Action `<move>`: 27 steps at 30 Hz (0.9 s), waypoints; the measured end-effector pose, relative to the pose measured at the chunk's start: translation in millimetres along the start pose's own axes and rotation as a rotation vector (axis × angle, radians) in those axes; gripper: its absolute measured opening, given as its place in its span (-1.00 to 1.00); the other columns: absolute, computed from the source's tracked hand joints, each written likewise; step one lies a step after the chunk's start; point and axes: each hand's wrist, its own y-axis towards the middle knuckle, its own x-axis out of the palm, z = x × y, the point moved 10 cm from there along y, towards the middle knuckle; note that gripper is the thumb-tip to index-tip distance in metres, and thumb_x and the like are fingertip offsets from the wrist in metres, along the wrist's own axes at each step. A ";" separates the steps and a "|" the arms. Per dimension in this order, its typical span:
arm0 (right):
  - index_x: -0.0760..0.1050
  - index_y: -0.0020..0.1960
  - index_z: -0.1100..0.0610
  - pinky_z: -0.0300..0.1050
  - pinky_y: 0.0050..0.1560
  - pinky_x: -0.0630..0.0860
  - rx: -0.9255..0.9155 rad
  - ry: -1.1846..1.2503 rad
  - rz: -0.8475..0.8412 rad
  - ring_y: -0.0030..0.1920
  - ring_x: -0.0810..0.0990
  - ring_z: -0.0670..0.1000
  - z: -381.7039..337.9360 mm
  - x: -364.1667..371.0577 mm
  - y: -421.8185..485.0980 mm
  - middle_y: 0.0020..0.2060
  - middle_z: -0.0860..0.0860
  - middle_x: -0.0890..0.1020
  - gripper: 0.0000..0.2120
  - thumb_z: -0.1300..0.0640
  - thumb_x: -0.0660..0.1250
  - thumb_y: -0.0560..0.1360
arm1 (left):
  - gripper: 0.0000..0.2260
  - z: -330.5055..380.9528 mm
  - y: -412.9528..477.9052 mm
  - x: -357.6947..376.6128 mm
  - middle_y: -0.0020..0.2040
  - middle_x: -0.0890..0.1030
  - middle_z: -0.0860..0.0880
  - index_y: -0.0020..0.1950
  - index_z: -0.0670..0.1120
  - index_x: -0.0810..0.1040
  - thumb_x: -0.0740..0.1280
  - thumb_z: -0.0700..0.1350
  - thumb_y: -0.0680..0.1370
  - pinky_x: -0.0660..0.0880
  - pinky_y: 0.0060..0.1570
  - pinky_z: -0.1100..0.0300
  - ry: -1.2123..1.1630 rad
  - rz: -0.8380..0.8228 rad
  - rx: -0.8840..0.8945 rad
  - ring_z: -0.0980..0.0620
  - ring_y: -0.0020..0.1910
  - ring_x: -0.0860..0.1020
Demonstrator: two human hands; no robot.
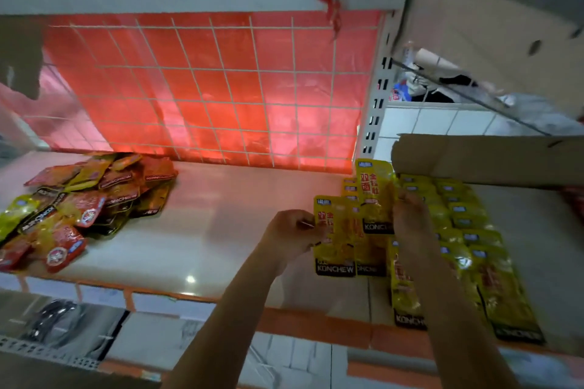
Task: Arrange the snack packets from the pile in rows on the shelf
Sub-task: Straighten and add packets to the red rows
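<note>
Right of the pile (pixel 85 199), left hand (pixel 289 238) pinches 1 yellow packet (pixel 335 240), right hand (pixel 410 218) another, beside cardboard box (pixel 493 158).

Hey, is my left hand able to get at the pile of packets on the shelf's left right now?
Probably not yet: the left hand pinches a yellow packet. The way itself looks free, with only bare shelf between it and the pile.

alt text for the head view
The left hand and right hand hold yellow snack packets over a white shelf, beside yellow rows at the right. A mixed red and yellow pile lies at the left.
</note>
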 end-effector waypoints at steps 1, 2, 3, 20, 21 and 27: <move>0.49 -0.16 0.16 -0.12 -0.29 0.29 -0.002 -0.009 0.022 -0.36 0.36 0.01 0.8 -9.4 0.0 -0.39 0.07 0.41 -0.73 0.33 0.05 0.53 | -0.94 -2.6 0.1 10.6 -0.36 0.62 -0.02 -0.18 -0.16 0.60 0.46 -0.23 0.46 0.50 -0.34 0.30 0.008 -0.031 -0.009 0.12 -0.38 0.55; 0.46 -0.19 0.20 -0.08 -0.26 0.27 -0.011 -0.023 0.042 -0.35 0.34 0.02 1.4 -17.9 -0.3 -0.40 0.09 0.38 -0.76 0.30 0.07 0.55 | -0.93 -5.7 0.0 20.3 -0.33 0.63 -0.05 -0.18 -0.16 0.60 0.47 -0.23 0.46 0.57 -0.23 0.24 0.014 -0.056 -0.017 0.09 -0.33 0.60; 0.44 -0.19 0.27 -0.03 -0.25 0.30 -0.033 -0.042 0.054 -0.33 0.35 0.04 0.3 -24.6 -1.4 -0.39 0.16 0.38 -0.77 0.24 0.10 0.58 | -0.93 -8.0 0.0 28.5 -0.28 0.64 -0.10 -0.19 -0.17 0.60 0.47 -0.22 0.45 0.61 -0.12 0.15 0.020 -0.073 -0.018 0.02 -0.25 0.63; 0.54 -0.14 0.10 -0.04 -0.15 0.50 -0.040 -0.155 -0.172 -0.31 0.58 0.00 13.3 -36.8 -31.6 -0.30 0.04 0.63 -0.92 0.23 0.33 0.52 | -0.82 -0.7 1.1 38.6 -0.21 0.62 0.04 -0.20 0.01 0.55 0.44 0.09 0.44 0.43 -0.17 0.21 0.651 0.169 0.085 0.04 -0.15 0.57; 0.53 -0.15 0.07 -0.05 -0.13 0.50 -0.034 -0.157 -0.187 -0.29 0.60 -0.01 14.0 -34.2 -33.6 -0.28 0.03 0.64 -0.90 0.23 0.34 0.52 | -0.82 2.4 -0.9 36.0 -0.23 0.59 0.07 -0.19 0.02 0.53 0.41 0.10 0.47 0.40 -0.20 0.23 0.665 0.214 0.095 0.06 -0.18 0.55; 0.55 -0.12 0.02 -0.15 -0.23 0.45 -0.037 -0.199 -0.328 -0.23 0.63 -0.05 12.2 -13.3 -43.3 -0.23 -0.01 0.68 -0.91 0.20 0.37 0.50 | -0.79 4.7 -5.4 46.3 -0.16 0.70 -0.02 0.03 -0.07 0.64 0.41 0.04 0.50 0.61 -0.01 0.01 0.024 0.138 0.087 -0.02 -0.14 0.67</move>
